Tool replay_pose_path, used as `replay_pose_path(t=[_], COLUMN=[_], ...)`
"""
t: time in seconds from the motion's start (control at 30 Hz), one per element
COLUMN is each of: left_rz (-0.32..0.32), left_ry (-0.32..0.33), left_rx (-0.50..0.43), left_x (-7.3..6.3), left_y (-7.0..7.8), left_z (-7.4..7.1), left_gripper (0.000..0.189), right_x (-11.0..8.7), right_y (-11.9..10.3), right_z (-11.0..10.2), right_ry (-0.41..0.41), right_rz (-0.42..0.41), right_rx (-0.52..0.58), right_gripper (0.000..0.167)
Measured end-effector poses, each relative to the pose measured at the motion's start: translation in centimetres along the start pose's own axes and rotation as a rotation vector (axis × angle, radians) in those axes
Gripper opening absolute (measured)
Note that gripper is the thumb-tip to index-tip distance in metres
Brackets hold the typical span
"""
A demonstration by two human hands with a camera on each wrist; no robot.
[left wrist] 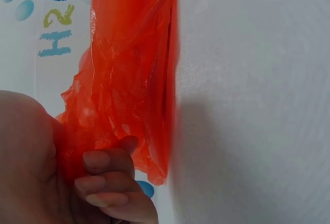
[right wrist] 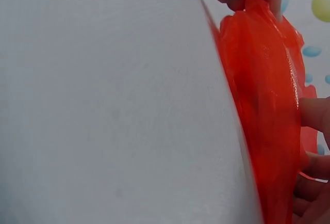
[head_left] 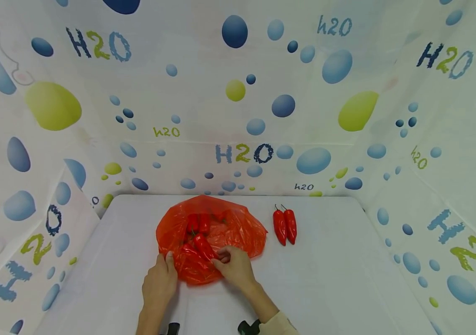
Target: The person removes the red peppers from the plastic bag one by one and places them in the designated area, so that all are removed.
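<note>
A thin red plastic bag (head_left: 242, 232) lies on the white table, its mouth spread toward me. Several red chili peppers (head_left: 203, 246) show inside it. My left hand (head_left: 159, 279) grips the bag's near left edge; in the left wrist view, the fingers (left wrist: 105, 185) curl round the bunched film (left wrist: 77, 146). My right hand (head_left: 235, 267) reaches in at the near right side, thumb and fingertips pinching the lower end of one chili pepper. In the right wrist view the bag wall (right wrist: 268, 105) hides that pepper, and the fingers (right wrist: 314, 167) show behind it.
Two red chili peppers (head_left: 285, 225) lie side by side on the table (head_left: 326, 279), right of the bag, stems pointing away. A white backdrop (head_left: 204, 93) printed with blue and green drops stands behind the table and along both sides.
</note>
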State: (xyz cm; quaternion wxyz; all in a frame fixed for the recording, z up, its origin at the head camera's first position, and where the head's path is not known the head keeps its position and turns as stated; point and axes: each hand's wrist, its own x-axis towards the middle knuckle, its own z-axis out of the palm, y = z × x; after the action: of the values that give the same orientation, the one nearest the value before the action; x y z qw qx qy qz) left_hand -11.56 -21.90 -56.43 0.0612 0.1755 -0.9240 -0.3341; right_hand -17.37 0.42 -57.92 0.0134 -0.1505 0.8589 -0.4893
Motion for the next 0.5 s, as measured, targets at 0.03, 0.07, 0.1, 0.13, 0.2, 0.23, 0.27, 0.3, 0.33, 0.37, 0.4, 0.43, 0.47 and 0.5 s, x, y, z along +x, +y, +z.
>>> replay_pose_path(t=[0.03,0.07,0.1,0.13,0.2,0.23,0.27,0.3,0.33,0.37,0.4,0.43,0.47,0.5], left_rz=[0.001,0.003,0.004,0.005,0.008,0.008,0.007,0.005,0.004,0.002,0.0,-0.001,-0.002,-0.003], left_ry=[0.002,0.005,0.009,0.012,0.013,0.014,0.012,0.008,0.003,-0.003,-0.006,-0.007,-0.01,-0.011], left_rx=[-0.002,-0.002,-0.002,-0.003,-0.005,-0.005,-0.003,-0.003,-0.002,-0.002,-0.002,-0.001,-0.001,-0.002], left_x=[0.0,-0.01,-0.01,-0.02,-0.02,-0.03,-0.03,-0.03,-0.04,-0.04,-0.04,-0.04,-0.05,-0.05], left_y=[-0.01,-0.01,0.0,0.01,0.03,0.04,0.05,0.06,0.07,0.07,0.07,0.07,0.06,0.06], left_z=[0.01,0.02,0.02,0.02,0.02,0.01,0.01,0.0,0.0,-0.01,-0.01,-0.01,-0.01,-0.01], left_gripper=[0.054,0.054,0.054,0.054,0.053,0.053,0.054,0.054,0.054,0.054,0.054,0.054,0.054,0.054], right_x=[0.03,0.07,0.1,0.13,0.18,0.19,0.19,0.19,0.19,0.18,0.16,0.15,0.14,0.14], right_y=[0.05,0.1,0.15,0.18,0.25,0.28,0.32,0.33,0.34,0.33,0.31,0.29,0.27,0.25], right_z=[0.06,0.12,0.17,0.22,0.31,0.34,0.36,0.37,0.36,0.34,0.31,0.28,0.24,0.21], right_ry=[0.001,0.003,0.005,0.007,0.009,0.01,0.009,0.008,0.006,0.004,0.002,0.001,-0.001,-0.003], right_rz=[0.002,0.002,0.001,-0.001,0.001,0.0,0.001,0.003,0.007,0.012,0.016,0.02,0.026,0.031], right_rx=[-0.003,-0.006,-0.009,-0.012,-0.016,-0.018,-0.019,-0.019,-0.017,-0.015,-0.014,-0.014,-0.012,-0.011], right_gripper=[0.022,0.022,0.022,0.023,0.024,0.025,0.025,0.026,0.026,0.027,0.027,0.028,0.028,0.029])
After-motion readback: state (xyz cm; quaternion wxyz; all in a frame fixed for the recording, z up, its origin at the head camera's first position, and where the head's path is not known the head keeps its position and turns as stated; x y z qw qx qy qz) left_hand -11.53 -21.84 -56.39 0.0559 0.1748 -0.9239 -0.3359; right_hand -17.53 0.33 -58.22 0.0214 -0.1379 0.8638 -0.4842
